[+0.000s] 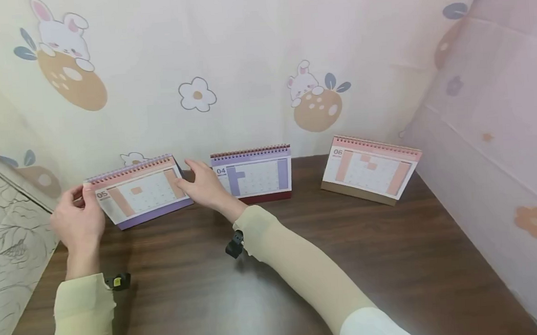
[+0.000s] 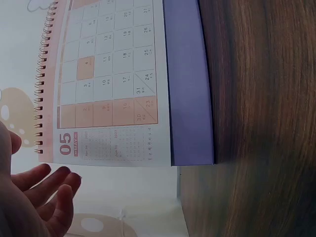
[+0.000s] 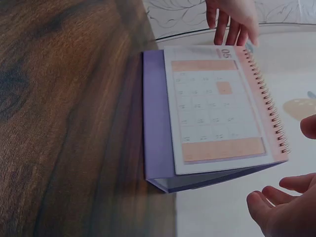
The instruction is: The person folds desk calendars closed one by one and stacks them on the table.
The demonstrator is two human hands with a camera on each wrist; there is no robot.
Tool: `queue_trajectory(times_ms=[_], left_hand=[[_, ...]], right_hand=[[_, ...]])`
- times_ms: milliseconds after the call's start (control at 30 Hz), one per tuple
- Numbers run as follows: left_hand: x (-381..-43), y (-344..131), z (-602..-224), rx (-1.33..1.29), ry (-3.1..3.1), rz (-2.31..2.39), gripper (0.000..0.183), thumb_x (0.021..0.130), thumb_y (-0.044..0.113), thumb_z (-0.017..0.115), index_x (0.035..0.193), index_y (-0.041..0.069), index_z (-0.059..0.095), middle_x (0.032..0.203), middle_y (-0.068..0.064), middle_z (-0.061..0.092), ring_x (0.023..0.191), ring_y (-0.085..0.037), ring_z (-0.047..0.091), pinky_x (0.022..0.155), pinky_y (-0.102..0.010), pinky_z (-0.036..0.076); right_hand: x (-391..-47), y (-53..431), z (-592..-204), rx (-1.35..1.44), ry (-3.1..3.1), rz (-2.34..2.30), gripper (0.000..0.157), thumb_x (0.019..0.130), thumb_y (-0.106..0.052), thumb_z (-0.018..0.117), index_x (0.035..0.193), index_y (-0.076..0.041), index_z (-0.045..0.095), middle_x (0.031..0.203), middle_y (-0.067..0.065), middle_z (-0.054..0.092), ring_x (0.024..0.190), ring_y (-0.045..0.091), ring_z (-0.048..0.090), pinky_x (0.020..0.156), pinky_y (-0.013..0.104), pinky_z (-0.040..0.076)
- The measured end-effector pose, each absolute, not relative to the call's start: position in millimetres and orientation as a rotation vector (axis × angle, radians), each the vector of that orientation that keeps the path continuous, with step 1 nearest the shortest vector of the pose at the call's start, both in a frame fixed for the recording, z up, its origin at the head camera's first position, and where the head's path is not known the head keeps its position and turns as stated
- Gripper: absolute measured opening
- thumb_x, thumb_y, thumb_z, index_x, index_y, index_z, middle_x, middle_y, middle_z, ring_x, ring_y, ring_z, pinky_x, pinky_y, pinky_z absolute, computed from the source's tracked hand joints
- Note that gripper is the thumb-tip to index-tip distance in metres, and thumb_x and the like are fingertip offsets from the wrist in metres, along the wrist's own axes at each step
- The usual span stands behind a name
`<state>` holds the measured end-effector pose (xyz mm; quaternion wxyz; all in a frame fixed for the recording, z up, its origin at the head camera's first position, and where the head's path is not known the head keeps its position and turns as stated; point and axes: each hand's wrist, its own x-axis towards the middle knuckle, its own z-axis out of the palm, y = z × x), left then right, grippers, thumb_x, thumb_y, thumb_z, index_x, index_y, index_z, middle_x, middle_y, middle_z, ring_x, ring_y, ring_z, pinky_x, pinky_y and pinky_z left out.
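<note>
A desk calendar (image 1: pixel 147 190) with a purple base, showing month 05, stands tilted back at the left of the table. My left hand (image 1: pixel 77 215) is at its upper left corner, fingers loosely bent. In the left wrist view those fingers (image 2: pixel 42 185) lie just beyond the calendar's edge and grip nothing. Off the opposite edge is my right hand (image 1: pixel 205 184), its thumb and fingers apart. The right wrist view shows a gap between that hand (image 3: pixel 291 205) and the calendar (image 3: pixel 217 111). Whether the left fingertips touch the corner, I cannot tell.
A calendar showing 04 (image 1: pixel 262 178) with a dark red base stands in the middle, partly behind my right hand. At the right is a calendar showing 06 (image 1: pixel 367 169) on a tan base. A patterned curtain (image 1: pixel 242 46) hangs behind the brown wooden table (image 1: pixel 203 304).
</note>
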<state>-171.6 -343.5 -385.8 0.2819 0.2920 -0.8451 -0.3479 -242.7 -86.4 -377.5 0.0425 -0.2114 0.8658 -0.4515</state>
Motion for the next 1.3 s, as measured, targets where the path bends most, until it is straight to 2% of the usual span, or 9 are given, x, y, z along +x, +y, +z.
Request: queue_trajectory(times_ms=[267, 367, 667, 767, 933, 1000, 1133, 1300], left_hand=[[-172.7, -336.0, -391.1, 0.679, -2.293, -0.945, 0.059, 0.104, 0.049, 0.039, 0.137, 0.006, 0.060, 0.124, -0.019, 0.066, 0.114, -0.036, 0.062, 0.095, -0.050, 0.043], [-173.2, -335.6, -393.1, 0.667, -2.287, -0.940, 0.058, 0.104, 0.049, 0.039, 0.136, 0.005, 0.060, 0.122, -0.019, 0.067, 0.114, -0.037, 0.062, 0.095, -0.051, 0.042], [-172.8, -336.8, -390.3, 0.755, -2.263, -1.125, 0.060, 0.103, 0.053, 0.037, 0.144, 0.012, 0.055, 0.137, -0.014, 0.059, 0.126, -0.032, 0.055, 0.104, -0.049, 0.040], [-173.9, -336.0, -388.1, 0.773, -2.239, -1.143, 0.059, 0.102, 0.054, 0.038, 0.141, 0.014, 0.058, 0.134, -0.012, 0.061, 0.125, -0.029, 0.055, 0.104, -0.047, 0.039], [-173.6, -339.0, -386.3, 0.811, -2.215, -1.165, 0.059, 0.101, 0.058, 0.039, 0.138, 0.018, 0.062, 0.130, -0.012, 0.064, 0.121, -0.026, 0.056, 0.102, -0.043, 0.040], [-172.4, -340.7, -385.8, 0.852, -2.195, -1.184, 0.058, 0.100, 0.059, 0.041, 0.135, 0.020, 0.064, 0.129, -0.011, 0.065, 0.117, -0.023, 0.057, 0.097, -0.038, 0.040], [-169.1, -343.2, -384.4, 0.915, -2.141, -1.220, 0.055, 0.098, 0.060, 0.045, 0.126, 0.019, 0.070, 0.123, -0.008, 0.067, 0.101, -0.015, 0.057, 0.081, -0.026, 0.039], [-165.4, -344.4, -383.7, 0.939, -2.095, -1.245, 0.057, 0.097, 0.060, 0.048, 0.117, 0.014, 0.075, 0.101, 0.003, 0.071, 0.085, -0.013, 0.052, 0.067, -0.024, 0.036]], right_hand=[[-249.5, -89.6, -388.0, -0.564, 2.569, -1.397, 0.066, 0.100, -0.045, 0.053, 0.155, -0.013, 0.035, 0.159, 0.003, 0.034, 0.146, 0.018, 0.030, 0.115, 0.037, 0.028], [-249.9, -92.9, -388.4, -0.554, 2.519, -1.426, 0.068, 0.100, -0.048, 0.052, 0.156, -0.013, 0.033, 0.159, 0.003, 0.034, 0.146, 0.019, 0.030, 0.115, 0.038, 0.028], [-251.4, -100.1, -386.7, -0.578, 2.442, -1.514, 0.068, 0.101, -0.049, 0.052, 0.157, -0.015, 0.032, 0.154, 0.005, 0.042, 0.141, 0.019, 0.038, 0.112, 0.036, 0.033], [-251.3, -100.4, -386.6, -0.585, 2.455, -1.523, 0.069, 0.101, -0.048, 0.052, 0.157, -0.013, 0.032, 0.154, 0.007, 0.042, 0.141, 0.020, 0.039, 0.113, 0.035, 0.032], [-251.9, -104.0, -387.5, -0.591, 2.486, -1.527, 0.067, 0.101, -0.046, 0.053, 0.155, -0.009, 0.035, 0.151, 0.008, 0.045, 0.133, 0.020, 0.049, 0.108, 0.030, 0.037], [-251.9, -105.7, -387.2, -0.588, 2.499, -1.520, 0.065, 0.101, -0.045, 0.054, 0.153, -0.009, 0.038, 0.148, 0.006, 0.047, 0.127, 0.018, 0.054, 0.104, 0.029, 0.041], [-250.7, -108.0, -387.0, -0.564, 2.511, -1.519, 0.062, 0.100, -0.044, 0.056, 0.151, -0.012, 0.043, 0.146, 0.003, 0.049, 0.120, 0.015, 0.058, 0.100, 0.028, 0.045], [-247.0, -108.0, -390.9, -0.549, 2.518, -1.539, 0.061, 0.100, -0.046, 0.056, 0.152, -0.016, 0.044, 0.148, 0.000, 0.048, 0.117, 0.013, 0.059, 0.098, 0.028, 0.046]])
